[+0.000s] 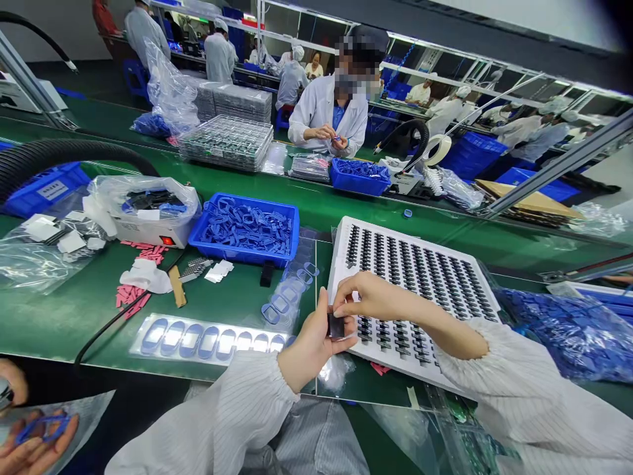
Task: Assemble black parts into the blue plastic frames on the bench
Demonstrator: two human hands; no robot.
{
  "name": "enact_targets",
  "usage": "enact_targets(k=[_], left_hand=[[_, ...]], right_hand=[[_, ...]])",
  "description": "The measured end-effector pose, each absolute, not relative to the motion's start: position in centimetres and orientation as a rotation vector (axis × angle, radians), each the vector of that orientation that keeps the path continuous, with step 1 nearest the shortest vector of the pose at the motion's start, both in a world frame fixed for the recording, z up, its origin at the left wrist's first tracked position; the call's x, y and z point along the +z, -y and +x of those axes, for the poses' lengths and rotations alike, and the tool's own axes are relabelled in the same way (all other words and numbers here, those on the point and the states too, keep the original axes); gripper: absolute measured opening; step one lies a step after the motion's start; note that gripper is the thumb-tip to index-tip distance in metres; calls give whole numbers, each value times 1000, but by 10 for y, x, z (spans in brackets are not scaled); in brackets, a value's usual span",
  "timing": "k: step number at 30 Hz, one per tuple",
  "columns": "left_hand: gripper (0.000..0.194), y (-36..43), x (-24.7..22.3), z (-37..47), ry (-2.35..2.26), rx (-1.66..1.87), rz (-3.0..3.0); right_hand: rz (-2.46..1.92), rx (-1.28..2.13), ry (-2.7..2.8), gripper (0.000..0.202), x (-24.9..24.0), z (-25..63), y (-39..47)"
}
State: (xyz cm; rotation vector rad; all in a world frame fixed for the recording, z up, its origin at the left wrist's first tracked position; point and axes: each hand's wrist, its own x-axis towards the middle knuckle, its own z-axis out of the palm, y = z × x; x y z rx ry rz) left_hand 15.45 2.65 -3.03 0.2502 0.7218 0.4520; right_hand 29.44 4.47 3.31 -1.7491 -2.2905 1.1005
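Black piece [336, 326], one: I hold it in the fingers of my left hand [309, 343], fingertips of my right hand [368, 295] at its upper edge. 
Right of my grip: white tray [341, 257], rows of small black parts; farther right, clear bag of blue parts [568, 330]. 
Left of my grip: strip of blue oval rings [211, 343]. 
Beyond it, leftward: blue bin [237, 253], filled with blue frames [247, 227]. 
Well beyond my grip: co-worker [321, 109], white coat.
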Motion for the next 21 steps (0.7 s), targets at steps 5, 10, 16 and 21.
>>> enact_targets(k=[5,10,16,21], left_hand=[[49,-26,-31,154,-766,475,225],[50,-25,-29,154,-776,485,247],[50,-24,-32,155,-778,483,244],[50,-24,-34,156,-769,494,250]], right_hand=[[-2123,278,2175,12,13,337,-77],[-2250,97,2150,9,-7,356,-86],[-2269,-21,2191,11,-9,348,-78],[-2287,-83,2205,15,-10,343,-77]])
